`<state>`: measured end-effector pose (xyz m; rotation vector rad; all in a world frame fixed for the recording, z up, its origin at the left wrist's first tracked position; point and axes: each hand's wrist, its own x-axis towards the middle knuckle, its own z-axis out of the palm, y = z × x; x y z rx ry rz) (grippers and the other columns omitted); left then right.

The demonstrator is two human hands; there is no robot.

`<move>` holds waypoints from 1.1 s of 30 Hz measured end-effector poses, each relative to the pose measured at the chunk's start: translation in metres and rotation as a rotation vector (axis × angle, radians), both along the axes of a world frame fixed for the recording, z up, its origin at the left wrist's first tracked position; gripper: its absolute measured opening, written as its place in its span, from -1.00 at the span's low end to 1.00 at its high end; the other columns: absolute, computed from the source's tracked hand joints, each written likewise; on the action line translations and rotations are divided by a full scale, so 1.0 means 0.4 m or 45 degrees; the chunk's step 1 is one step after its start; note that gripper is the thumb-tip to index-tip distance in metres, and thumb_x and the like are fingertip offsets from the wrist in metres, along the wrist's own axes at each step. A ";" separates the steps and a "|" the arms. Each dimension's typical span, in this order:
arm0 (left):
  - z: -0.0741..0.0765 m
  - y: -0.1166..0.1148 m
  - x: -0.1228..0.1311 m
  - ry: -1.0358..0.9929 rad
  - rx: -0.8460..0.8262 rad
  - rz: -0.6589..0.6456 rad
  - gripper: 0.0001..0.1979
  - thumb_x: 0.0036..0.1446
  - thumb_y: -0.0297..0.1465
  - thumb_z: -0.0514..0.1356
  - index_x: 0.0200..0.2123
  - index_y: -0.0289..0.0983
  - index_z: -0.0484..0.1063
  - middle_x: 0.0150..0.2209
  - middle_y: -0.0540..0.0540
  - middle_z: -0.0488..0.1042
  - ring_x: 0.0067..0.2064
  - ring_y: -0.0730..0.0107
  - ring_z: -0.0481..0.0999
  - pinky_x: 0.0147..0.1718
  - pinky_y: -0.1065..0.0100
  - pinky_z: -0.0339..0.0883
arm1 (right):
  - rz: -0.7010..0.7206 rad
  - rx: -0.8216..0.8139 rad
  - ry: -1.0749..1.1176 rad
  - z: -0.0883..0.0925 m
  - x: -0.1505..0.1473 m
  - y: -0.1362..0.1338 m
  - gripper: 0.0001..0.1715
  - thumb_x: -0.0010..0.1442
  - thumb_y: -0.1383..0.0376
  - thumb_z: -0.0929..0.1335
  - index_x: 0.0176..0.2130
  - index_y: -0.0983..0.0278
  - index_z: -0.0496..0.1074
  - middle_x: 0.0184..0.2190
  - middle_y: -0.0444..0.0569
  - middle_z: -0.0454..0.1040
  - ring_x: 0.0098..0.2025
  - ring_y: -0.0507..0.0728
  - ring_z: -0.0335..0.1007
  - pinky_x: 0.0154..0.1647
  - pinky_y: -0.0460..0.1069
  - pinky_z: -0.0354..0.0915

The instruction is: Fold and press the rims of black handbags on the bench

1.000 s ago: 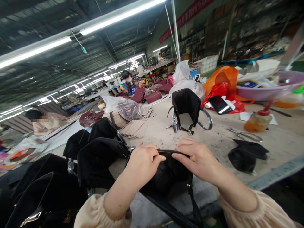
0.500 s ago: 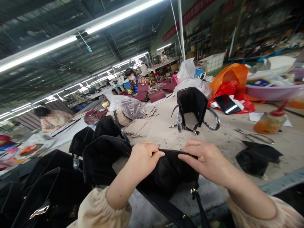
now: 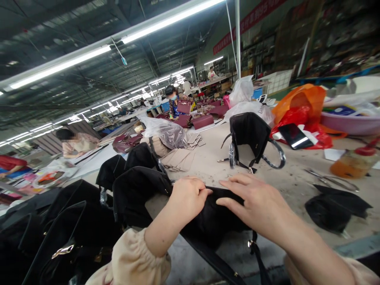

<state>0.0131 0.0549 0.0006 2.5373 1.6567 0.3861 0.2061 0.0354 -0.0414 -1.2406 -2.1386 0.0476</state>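
A black bag lies in front of me at the table's near side, its upper edge raised and its strap hanging down with a gold-coloured clasp. My left hand is closed on that upper edge, thumb and fingers pinched together. My right hand is at the same edge farther right, its thumb and fingers spread apart around it. Whether its palm side touches the bag is hidden. Another black bag with wrapped handles stands upright beyond my hands.
Several black bags crowd the left. To the right are a loose black piece, scissors, a bottle of amber liquid, a phone and a purple basin. Cardboard pieces lie behind. Co-workers sit farther back.
My right hand's thumb and fingers have spread from their pinch on the bag's edge. The left hand keeps its pinch. The whole view has shifted, so things appear farther right.
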 end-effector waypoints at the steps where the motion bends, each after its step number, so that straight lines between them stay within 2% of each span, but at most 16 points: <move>1: 0.000 0.000 0.001 0.010 0.003 0.009 -0.77 0.12 -0.37 0.25 -0.56 -0.29 0.53 -0.46 -0.06 0.54 -0.35 0.35 0.50 -0.31 0.39 0.30 | 0.011 -0.036 -0.029 0.000 -0.011 0.007 -0.78 0.22 0.14 0.34 -0.21 0.18 0.52 -0.31 -0.07 0.47 -0.23 0.14 0.38 -0.27 0.01 0.25; 2: 0.000 0.001 0.001 0.014 0.005 0.014 -0.76 0.12 -0.36 0.25 -0.57 -0.29 0.53 -0.48 -0.06 0.53 -0.36 0.35 0.50 -0.32 0.39 0.30 | 0.019 -0.070 -0.045 0.000 -0.020 0.014 -0.81 0.24 0.19 0.33 -0.31 0.19 0.52 -0.38 -0.10 0.45 -0.28 0.12 0.37 -0.30 0.00 0.23; 5: 0.003 0.002 -0.006 -0.025 -0.011 -0.018 -0.79 0.11 -0.35 0.27 -0.55 -0.28 0.55 -0.45 -0.06 0.55 -0.34 0.35 0.52 -0.29 0.39 0.32 | 0.032 -0.081 -0.031 -0.003 -0.033 0.030 -0.72 0.24 0.28 0.32 -0.49 0.23 0.45 -0.50 -0.11 0.37 -0.35 0.09 0.32 -0.34 -0.01 0.17; 10: 0.017 -0.001 -0.041 -0.044 -0.088 -0.061 -0.84 0.00 -0.26 0.35 -0.49 -0.22 0.59 -0.26 -0.09 0.61 -0.20 0.27 0.56 -0.09 0.29 0.33 | 0.071 -0.057 -0.015 -0.002 -0.029 0.020 -0.71 0.23 0.30 0.32 -0.51 0.26 0.43 -0.52 -0.10 0.33 -0.38 0.09 0.27 -0.34 -0.01 0.12; 14: 0.029 -0.006 -0.068 -0.072 -0.152 -0.064 -0.89 -0.05 -0.32 0.38 -0.50 -0.22 0.58 -0.12 -0.11 0.59 -0.06 0.22 0.54 0.04 0.25 0.28 | 0.067 -0.042 0.004 0.000 -0.027 0.009 -0.69 0.24 0.32 0.30 -0.53 0.27 0.41 -0.53 -0.09 0.32 -0.39 0.08 0.26 -0.35 -0.03 0.10; 17: 0.033 -0.009 -0.075 -0.158 -0.143 -0.065 -0.94 0.03 -0.39 0.32 -0.46 -0.22 0.59 -0.18 -0.10 0.60 -0.11 0.29 0.55 -0.03 0.33 0.33 | 0.060 -0.053 0.021 -0.004 -0.022 0.009 -0.69 0.24 0.31 0.30 -0.53 0.26 0.39 -0.53 -0.10 0.31 -0.38 0.08 0.26 -0.36 -0.03 0.09; 23: 0.015 -0.012 -0.049 -0.267 -0.108 -0.084 -0.86 0.07 -0.39 0.29 -0.52 -0.26 0.55 -0.35 -0.04 0.59 -0.26 0.39 0.55 -0.20 0.44 0.35 | 0.031 -0.095 -0.026 -0.011 0.027 -0.003 -0.70 0.25 0.29 0.28 -0.51 0.24 0.37 -0.50 -0.10 0.32 -0.38 0.09 0.26 -0.36 -0.02 0.06; 28: 0.003 0.001 -0.003 -0.198 -0.064 -0.020 -0.80 0.07 -0.34 0.30 -0.55 -0.28 0.52 -0.43 -0.04 0.57 -0.34 0.37 0.52 -0.28 0.40 0.32 | -0.024 -0.124 -0.085 -0.009 0.072 -0.006 -0.73 0.26 0.25 0.29 -0.47 0.22 0.42 -0.48 -0.11 0.35 -0.36 0.07 0.30 -0.38 -0.03 0.06; 33: 0.008 0.014 0.020 -0.127 -0.089 0.054 -0.79 0.07 -0.31 0.29 -0.55 -0.27 0.52 -0.48 -0.02 0.54 -0.39 0.37 0.49 -0.35 0.39 0.28 | -0.034 -0.102 -0.095 -0.005 0.079 -0.007 -0.71 0.25 0.24 0.30 -0.49 0.22 0.43 -0.49 -0.11 0.36 -0.38 0.06 0.31 -0.40 -0.03 0.06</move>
